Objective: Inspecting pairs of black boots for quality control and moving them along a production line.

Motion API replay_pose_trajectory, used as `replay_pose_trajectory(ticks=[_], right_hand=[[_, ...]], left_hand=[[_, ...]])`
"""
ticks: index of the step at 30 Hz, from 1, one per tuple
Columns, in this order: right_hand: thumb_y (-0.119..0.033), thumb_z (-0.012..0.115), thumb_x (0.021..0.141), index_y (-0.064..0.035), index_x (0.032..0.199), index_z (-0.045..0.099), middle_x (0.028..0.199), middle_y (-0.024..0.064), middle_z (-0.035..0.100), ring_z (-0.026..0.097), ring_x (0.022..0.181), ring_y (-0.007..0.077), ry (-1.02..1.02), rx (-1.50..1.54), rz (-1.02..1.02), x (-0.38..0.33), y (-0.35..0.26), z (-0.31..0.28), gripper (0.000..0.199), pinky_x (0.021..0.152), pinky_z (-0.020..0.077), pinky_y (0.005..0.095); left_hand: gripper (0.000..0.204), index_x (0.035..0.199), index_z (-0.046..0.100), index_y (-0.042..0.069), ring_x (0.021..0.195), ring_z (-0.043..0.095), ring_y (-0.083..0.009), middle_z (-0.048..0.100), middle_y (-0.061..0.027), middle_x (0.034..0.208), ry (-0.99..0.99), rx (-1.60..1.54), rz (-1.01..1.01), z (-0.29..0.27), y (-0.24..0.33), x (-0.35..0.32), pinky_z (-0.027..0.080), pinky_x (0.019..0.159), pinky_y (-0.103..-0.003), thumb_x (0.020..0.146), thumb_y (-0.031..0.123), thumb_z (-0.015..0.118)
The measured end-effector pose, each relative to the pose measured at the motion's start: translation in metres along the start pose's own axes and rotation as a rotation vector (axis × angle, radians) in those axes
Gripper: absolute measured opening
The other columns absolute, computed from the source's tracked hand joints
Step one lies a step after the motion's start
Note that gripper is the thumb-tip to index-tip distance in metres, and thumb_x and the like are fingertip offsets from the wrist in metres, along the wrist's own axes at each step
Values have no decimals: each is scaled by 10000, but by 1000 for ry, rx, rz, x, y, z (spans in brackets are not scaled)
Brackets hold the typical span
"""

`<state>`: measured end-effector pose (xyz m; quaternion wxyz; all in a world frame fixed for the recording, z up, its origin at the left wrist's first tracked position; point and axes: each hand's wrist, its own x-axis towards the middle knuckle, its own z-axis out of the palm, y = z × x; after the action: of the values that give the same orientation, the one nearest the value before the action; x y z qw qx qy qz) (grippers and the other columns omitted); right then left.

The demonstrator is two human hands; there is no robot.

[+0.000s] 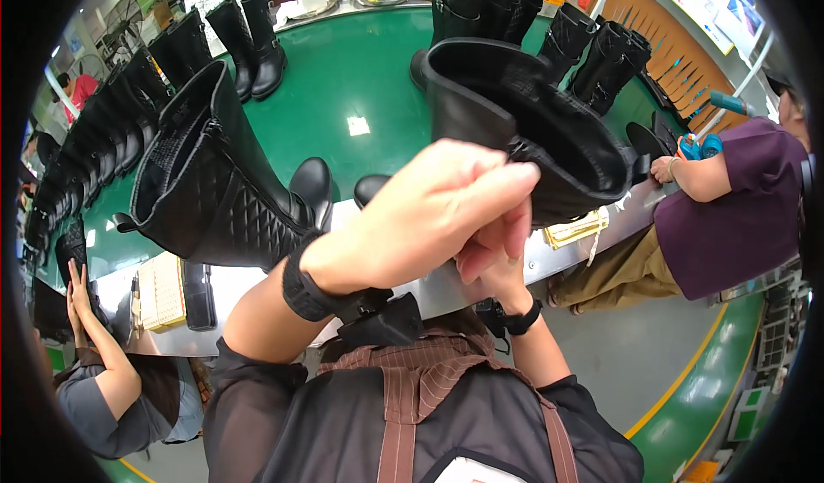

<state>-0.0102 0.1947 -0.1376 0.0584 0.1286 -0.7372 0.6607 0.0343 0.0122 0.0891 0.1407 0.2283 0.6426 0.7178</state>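
Observation:
A tall black boot [481, 101] stands in front of me, its wide top tilted toward me and its dark lining showing. At the near edge of that opening is the top of a zipper [520, 148]. My left hand [421, 212] is closed in a pinch beside the zipper; what sits between its fingertips is hidden. Below and partly behind it is my right hand [502, 279], near the boot's lower shaft, its fingers mostly covered. To the left stands another black boot [232, 174] with quilted side panels and an open top, touched by neither hand.
A green table [369, 71] with a metal edge carries rows of black boots [112, 131] at left and more boots [609, 62] at right. A phone [200, 297] and a paper stack [161, 290] lie left. Co-workers sit at left and stand at right [730, 208].

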Motion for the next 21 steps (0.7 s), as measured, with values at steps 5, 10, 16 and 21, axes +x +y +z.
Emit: replay_pose_trajectory(ticks=[5, 10, 16, 21], right_hand=[[-128, 856, 668, 10, 1230, 552, 1116, 114, 660, 612, 1034, 213, -275, -225, -120, 2, -26, -13, 654, 928, 462, 325], [-126, 875, 644, 17, 1329, 485, 1335, 109, 529, 471, 1218, 204, -569, -46, 6, 22, -23, -23, 801, 1071, 333, 344], [-90, 829, 703, 33, 1290, 524, 1282, 82, 569, 514, 1172, 190, -591, -61, 217, 9, -18, -23, 673, 1036, 381, 329], [-64, 799, 728, 36, 1262, 549, 1230, 74, 598, 558, 1117, 185, -552, -62, 240, -4, -14, -7, 599, 1004, 410, 318]], left_hand=[[312, 983, 630, -35, 795, 598, -94, 640, -62, 836, -42, 186, -205, -46, -45, -69, 468, 690, -262, 981, 263, 539], [459, 784, 662, 4, 627, 596, -184, 628, -118, 665, 88, 668, -700, -83, -85, -179, 468, 606, -317, 876, 454, 651], [822, 1223, 503, -38, 1042, 602, -331, 614, -206, 1114, 816, 973, -481, -94, -149, -236, 470, 900, -380, 649, 433, 855], [875, 1326, 428, -22, 1211, 520, -319, 555, -196, 1271, 861, 517, -206, -97, -192, -194, 396, 1029, -396, 643, 285, 881]])
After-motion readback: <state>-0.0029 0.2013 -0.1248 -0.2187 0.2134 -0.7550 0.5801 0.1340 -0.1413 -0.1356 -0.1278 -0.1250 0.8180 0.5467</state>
